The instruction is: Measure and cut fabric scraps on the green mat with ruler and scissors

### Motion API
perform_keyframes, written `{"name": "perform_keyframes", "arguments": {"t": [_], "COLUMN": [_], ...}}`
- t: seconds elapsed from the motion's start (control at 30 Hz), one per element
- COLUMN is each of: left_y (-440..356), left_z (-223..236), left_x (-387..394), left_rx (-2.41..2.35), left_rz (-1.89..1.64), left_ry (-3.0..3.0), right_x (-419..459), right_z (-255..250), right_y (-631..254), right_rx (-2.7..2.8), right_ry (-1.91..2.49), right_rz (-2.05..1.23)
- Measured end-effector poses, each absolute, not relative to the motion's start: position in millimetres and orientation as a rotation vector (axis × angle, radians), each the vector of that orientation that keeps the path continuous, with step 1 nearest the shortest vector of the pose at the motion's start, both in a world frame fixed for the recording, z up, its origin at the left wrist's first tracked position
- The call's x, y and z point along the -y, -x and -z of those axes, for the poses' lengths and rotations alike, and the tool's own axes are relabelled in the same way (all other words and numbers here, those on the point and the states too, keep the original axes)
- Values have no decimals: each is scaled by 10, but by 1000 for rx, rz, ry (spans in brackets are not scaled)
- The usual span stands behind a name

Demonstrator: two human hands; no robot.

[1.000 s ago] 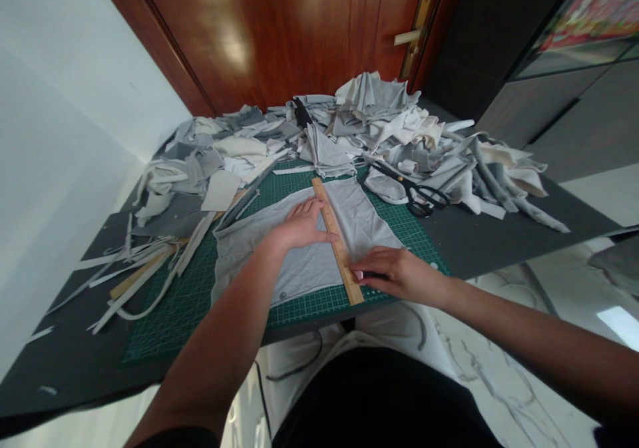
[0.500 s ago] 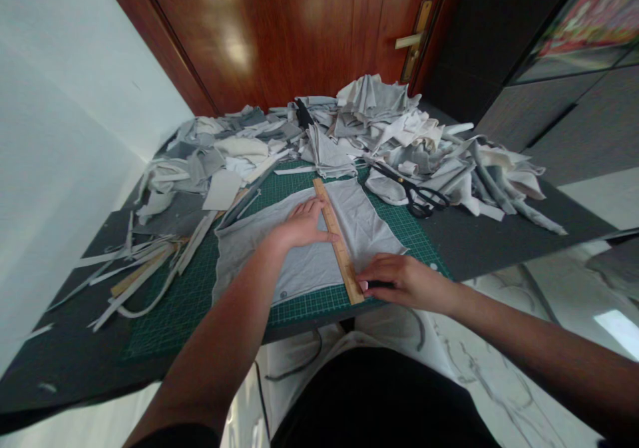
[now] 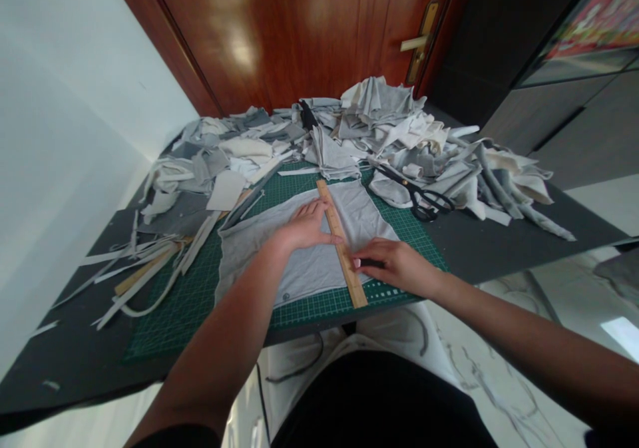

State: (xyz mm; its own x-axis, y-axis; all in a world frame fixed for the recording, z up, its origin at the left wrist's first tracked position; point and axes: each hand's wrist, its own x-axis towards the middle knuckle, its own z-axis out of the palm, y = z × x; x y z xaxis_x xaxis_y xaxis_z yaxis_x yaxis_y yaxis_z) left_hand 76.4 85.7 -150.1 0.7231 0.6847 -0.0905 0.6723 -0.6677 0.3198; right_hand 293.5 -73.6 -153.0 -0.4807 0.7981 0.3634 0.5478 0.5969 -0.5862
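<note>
A light grey piece of fabric (image 3: 259, 245) lies flat on a green cutting mat (image 3: 190, 295). A wooden ruler (image 3: 335, 225) runs across the fabric from far to near. My left hand (image 3: 302, 228) lies flat with fingers spread, pressing the fabric and the ruler's left edge. My right hand (image 3: 394, 265) is closed round a thin dark tool, held against the ruler's right edge over the fabric; the tool's tip is hidden by my fingers.
Black scissors (image 3: 422, 202) lie on the mat's far right corner. A big heap of grey and white fabric scraps (image 3: 379, 125) fills the back of the dark table (image 3: 504, 238). Cut strips (image 3: 144, 271) lie at the left. A wooden door (image 3: 299, 28) stands behind.
My right hand has slid away from me along the ruler's right edge, from near the ruler's close end to its middle. My left hand stays put.
</note>
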Motion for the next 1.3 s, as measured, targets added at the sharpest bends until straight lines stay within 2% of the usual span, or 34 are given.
{"name": "perform_keyframes", "arguments": {"t": [0.4,0.7,1.3], "left_y": [-773,-773,-763], "left_z": [1427,1478,1478], "left_x": [-819,-834,-815], "left_rx": [-1064,-1084,-1064], "left_rz": [-13,-23,-46], "left_ry": [-2578,-2589,-2565], "right_x": [1136,667,398], "right_z": [1455,1416,1445], "right_y": [-2974,-3021,-3015], "right_rx": [2258,2230,2233], "right_ry": [949,1048,1107], "right_rz": [-684,-522,-562]}}
